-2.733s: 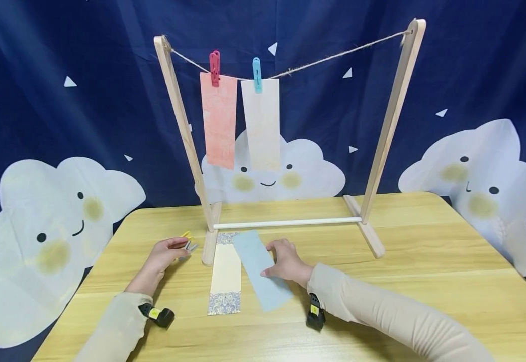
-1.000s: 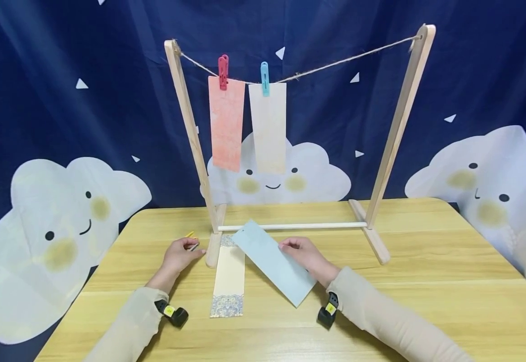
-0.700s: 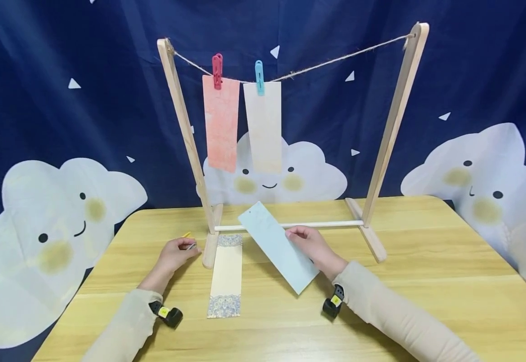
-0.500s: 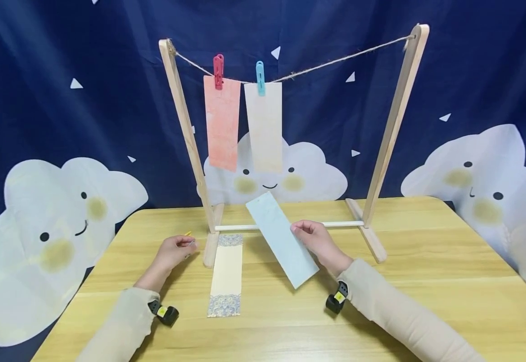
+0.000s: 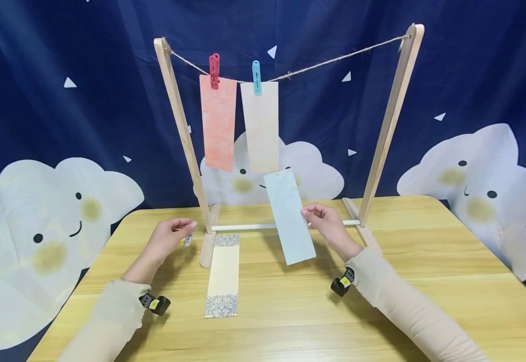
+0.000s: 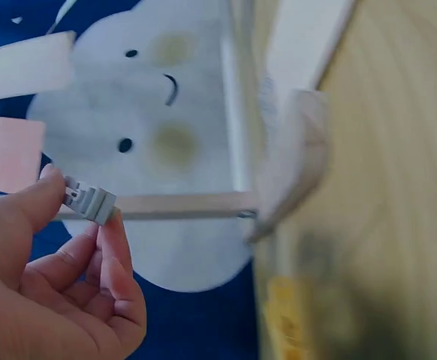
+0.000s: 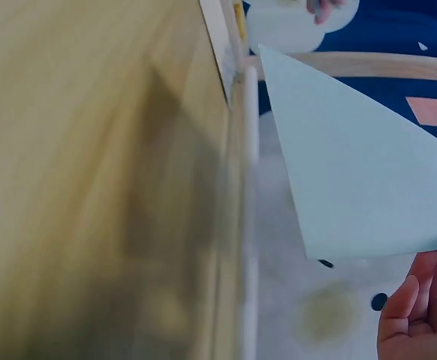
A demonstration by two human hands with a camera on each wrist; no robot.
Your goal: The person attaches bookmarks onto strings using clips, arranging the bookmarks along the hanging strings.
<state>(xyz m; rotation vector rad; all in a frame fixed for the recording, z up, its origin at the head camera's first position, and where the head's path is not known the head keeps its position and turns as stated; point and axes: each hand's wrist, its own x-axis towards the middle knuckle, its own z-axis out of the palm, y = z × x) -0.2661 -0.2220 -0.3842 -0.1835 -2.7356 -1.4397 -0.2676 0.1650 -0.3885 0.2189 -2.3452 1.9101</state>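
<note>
My left hand [image 5: 165, 240] pinches a grey clothespin [image 6: 91, 202] between thumb and fingertips, just left of the wooden stand's foot. Below that hand, on the table, a yellow clothespin [image 6: 284, 319] shows blurred in the left wrist view. My right hand [image 5: 328, 229] holds a light blue paper strip [image 5: 289, 216] by its right edge, raised above the table and slightly tilted. The strip's upper end overlaps the lower edge of a hanging white strip [image 5: 260, 128] in the head view. A cream strip with blue lace-patterned ends [image 5: 224, 269] lies flat on the table.
A wooden stand [image 5: 391, 120] carries a sagging twine line [image 5: 344, 54]. On it hang a pink strip [image 5: 218, 125] under a red clothespin [image 5: 214, 70] and the white strip under a blue clothespin [image 5: 257, 78]. A white crossbar [image 5: 245, 227] joins the feet.
The light blue strip has left the table in my right hand, rising and turning more upright. My left hand has lifted the grey clothespin away from the yellow one.
</note>
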